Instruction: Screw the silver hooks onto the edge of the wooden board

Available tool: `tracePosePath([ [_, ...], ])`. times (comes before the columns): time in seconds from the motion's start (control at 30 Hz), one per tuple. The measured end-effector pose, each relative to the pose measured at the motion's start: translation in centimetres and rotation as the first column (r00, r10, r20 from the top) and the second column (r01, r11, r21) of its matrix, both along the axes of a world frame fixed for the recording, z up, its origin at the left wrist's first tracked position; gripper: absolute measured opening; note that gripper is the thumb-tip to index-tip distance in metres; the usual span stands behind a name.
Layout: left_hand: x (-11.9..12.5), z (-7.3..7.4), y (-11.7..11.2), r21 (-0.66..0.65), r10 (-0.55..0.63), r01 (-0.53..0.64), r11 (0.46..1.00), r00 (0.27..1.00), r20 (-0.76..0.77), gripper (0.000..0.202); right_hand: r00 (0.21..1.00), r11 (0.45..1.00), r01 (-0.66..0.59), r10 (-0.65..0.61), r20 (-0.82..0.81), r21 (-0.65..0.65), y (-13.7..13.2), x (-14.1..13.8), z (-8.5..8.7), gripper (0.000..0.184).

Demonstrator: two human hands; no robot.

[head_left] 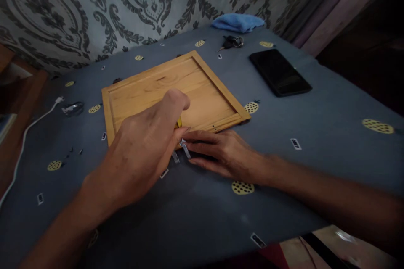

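Observation:
A framed wooden panel (202, 88), like a small cabinet door, lies flat on the cloth-covered table. My left hand (148, 138) is closed over its near edge, wrapped round a yellow tool (179, 122) that looks like a screwdriver; most of it is hidden by the fingers. Against the same edge, my right hand (221, 151) pinches a small silver metal fitting (185, 149) with its fingertips. Two narrow strips of the fitting stick out toward me. Two small dark holes show in the frame right of my fingers.
Small dark screws (81, 151) lie at the left, near a clear packet (72, 108) and a white cable (25, 134). Toward the back right are a black phone (280, 73), keys (232, 42) and a blue cloth (238, 22). A patterned curtain (94, 17) borders the far edge.

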State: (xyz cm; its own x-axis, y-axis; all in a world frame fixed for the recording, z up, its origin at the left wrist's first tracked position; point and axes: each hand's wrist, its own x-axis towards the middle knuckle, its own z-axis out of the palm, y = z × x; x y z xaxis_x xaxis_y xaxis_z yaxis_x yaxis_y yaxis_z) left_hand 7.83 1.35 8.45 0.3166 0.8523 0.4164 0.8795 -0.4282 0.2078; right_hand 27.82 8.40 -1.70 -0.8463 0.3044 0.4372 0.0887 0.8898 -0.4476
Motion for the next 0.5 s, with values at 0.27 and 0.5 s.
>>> tracePosePath([
  [0.27, 0.74, -0.09, -0.37, 0.051, 0.080, -0.078, 0.996, 0.996, -0.042, 0.012, 1.000, 1.000, 0.011, -0.011, -0.006, 0.003, -0.01, 0.07, -0.22, 0.025],
  [0.5, 0.49, -0.23, -0.10, 0.030, 0.093, -0.093, 0.995, 0.996, -0.012, 0.016, 1.000, 1.000, 0.002, -0.002, 0.010, -0.002, 0.09, 0.07, -0.11, 0.026],
])
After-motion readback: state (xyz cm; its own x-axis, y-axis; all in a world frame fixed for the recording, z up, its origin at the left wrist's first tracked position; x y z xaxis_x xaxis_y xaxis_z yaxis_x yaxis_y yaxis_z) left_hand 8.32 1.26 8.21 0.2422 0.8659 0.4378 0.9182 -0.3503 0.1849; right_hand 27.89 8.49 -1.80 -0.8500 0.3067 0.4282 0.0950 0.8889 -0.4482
